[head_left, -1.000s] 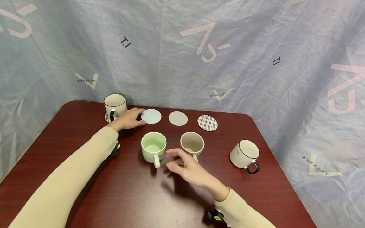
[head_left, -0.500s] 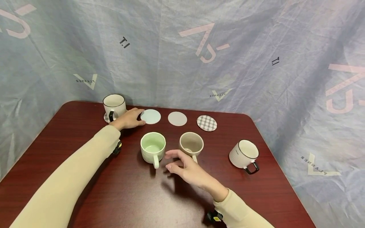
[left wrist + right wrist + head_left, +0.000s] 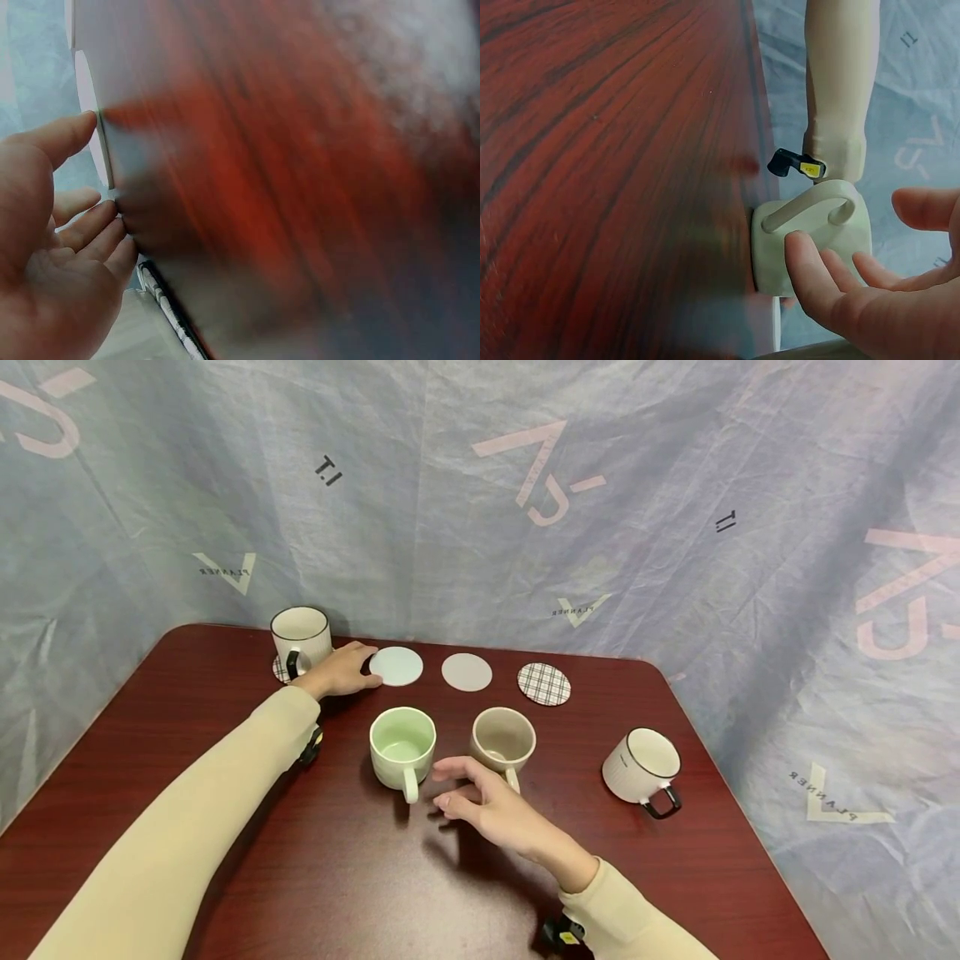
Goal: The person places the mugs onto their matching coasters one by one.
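My left hand point(image 3: 341, 672) lies low over the table at the left edge of a pale blue round coaster point(image 3: 397, 666), fingers spread and holding nothing. In the left wrist view the thumb point(image 3: 79, 133) is right at the coaster's rim. Just behind that hand stands a white ribbed mug point(image 3: 302, 637) with a black rim and handle, on a plaid coaster point(image 3: 281, 670). My right hand point(image 3: 498, 810) hovers between a light green mug point(image 3: 402, 752) and a beige mug point(image 3: 504, 737), its fingers loosely bent around nothing. The green mug's handle point(image 3: 810, 206) faces the person.
Right of the blue coaster lie a plain grey coaster point(image 3: 467, 672) and another plaid coaster point(image 3: 544, 684). A second white mug point(image 3: 642, 766) with a black handle stands at the right of the dark red table point(image 3: 337, 877). A printed grey cloth point(image 3: 420, 510) hangs behind the table.
Very little differs. My right hand has drawn slightly toward the person, and the left hand keeps its place beside the blue coaster. The mugs and coasters have stayed put.
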Motion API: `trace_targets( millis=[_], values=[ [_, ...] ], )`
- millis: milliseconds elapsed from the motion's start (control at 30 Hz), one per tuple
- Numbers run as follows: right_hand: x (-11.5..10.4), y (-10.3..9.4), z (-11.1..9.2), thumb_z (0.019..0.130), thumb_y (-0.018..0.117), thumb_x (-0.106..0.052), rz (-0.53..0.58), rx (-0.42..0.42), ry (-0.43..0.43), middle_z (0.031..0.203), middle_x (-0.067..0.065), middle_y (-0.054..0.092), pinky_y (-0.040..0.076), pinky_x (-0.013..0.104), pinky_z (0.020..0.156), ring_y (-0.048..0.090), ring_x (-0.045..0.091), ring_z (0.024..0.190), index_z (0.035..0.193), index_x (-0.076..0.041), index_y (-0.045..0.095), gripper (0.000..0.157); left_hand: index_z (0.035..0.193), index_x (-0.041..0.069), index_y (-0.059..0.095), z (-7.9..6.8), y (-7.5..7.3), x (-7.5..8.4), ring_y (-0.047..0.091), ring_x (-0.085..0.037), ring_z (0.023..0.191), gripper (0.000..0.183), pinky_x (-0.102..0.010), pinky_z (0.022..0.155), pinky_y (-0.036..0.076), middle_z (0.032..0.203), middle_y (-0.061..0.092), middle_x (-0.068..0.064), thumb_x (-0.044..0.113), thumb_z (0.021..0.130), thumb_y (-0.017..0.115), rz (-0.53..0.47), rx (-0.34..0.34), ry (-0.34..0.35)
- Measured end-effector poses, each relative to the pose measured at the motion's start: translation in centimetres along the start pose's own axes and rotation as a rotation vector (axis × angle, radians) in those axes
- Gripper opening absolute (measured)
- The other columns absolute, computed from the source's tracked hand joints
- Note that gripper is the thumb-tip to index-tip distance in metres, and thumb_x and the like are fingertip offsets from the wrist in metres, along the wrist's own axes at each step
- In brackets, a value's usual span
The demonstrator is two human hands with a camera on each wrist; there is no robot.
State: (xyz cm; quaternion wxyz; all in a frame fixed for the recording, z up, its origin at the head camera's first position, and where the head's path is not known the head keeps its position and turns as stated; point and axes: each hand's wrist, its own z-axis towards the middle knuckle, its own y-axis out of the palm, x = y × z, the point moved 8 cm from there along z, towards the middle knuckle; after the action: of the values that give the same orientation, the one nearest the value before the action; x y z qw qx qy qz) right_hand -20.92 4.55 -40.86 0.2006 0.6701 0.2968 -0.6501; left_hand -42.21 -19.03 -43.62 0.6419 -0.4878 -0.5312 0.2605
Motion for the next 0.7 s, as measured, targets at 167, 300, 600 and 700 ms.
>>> trace_targets(
  millis=[167, 300, 600, 700],
  values=[
    [0.16, -0.02, 0.19, 0.098, 0.055, -0.005, 0.005, 0.004, 0.004, 0.131, 0.030, 0.052, 0.050, 0.056, 0.091, 0.060, 0.048, 0.110, 0.138, 0.004, 0.042, 0.042, 0.144, -0.009, 0.040, -0.04, 0.15, -0.18, 0.034, -0.043, 0.136, 0.066, -0.057, 0.111, 0.027, 0.145, 0.036, -0.031, 0.029, 0.094, 0.062, 0.006, -0.006, -0.008],
    [0.26, -0.17, 0.34, 0.098, 0.056, -0.007, -0.002, 0.015, 0.008, 0.135, 0.028, 0.050, 0.051, 0.050, 0.092, 0.059, 0.046, 0.113, 0.137, 0.003, 0.043, 0.042, 0.143, -0.009, 0.042, 0.11, 0.19, -0.25, 0.035, -0.043, 0.135, 0.065, -0.057, 0.111, 0.028, 0.145, 0.037, -0.030, 0.030, 0.094, 0.062, 0.016, 0.000, -0.017],
    [0.70, -0.24, 0.66, 0.098, 0.059, -0.012, 0.068, 0.028, 0.053, 0.137, 0.027, 0.049, 0.052, 0.042, 0.094, 0.055, 0.046, 0.118, 0.138, 0.002, 0.044, 0.044, 0.144, -0.006, 0.042, 0.49, 0.40, -0.53, 0.037, -0.041, 0.134, 0.066, -0.056, 0.110, 0.029, 0.145, 0.038, -0.028, 0.032, 0.094, 0.063, 0.031, -0.014, -0.048],
    [0.74, -0.08, 0.76, 0.098, 0.058, -0.012, 0.083, 0.027, 0.057, 0.138, 0.028, 0.048, 0.051, 0.044, 0.094, 0.056, 0.046, 0.118, 0.138, 0.002, 0.044, 0.044, 0.144, -0.006, 0.042, 0.59, 0.48, -0.60, 0.037, -0.041, 0.135, 0.067, -0.056, 0.110, 0.029, 0.145, 0.038, -0.028, 0.032, 0.094, 0.063, 0.033, -0.018, -0.050]
  ],
)
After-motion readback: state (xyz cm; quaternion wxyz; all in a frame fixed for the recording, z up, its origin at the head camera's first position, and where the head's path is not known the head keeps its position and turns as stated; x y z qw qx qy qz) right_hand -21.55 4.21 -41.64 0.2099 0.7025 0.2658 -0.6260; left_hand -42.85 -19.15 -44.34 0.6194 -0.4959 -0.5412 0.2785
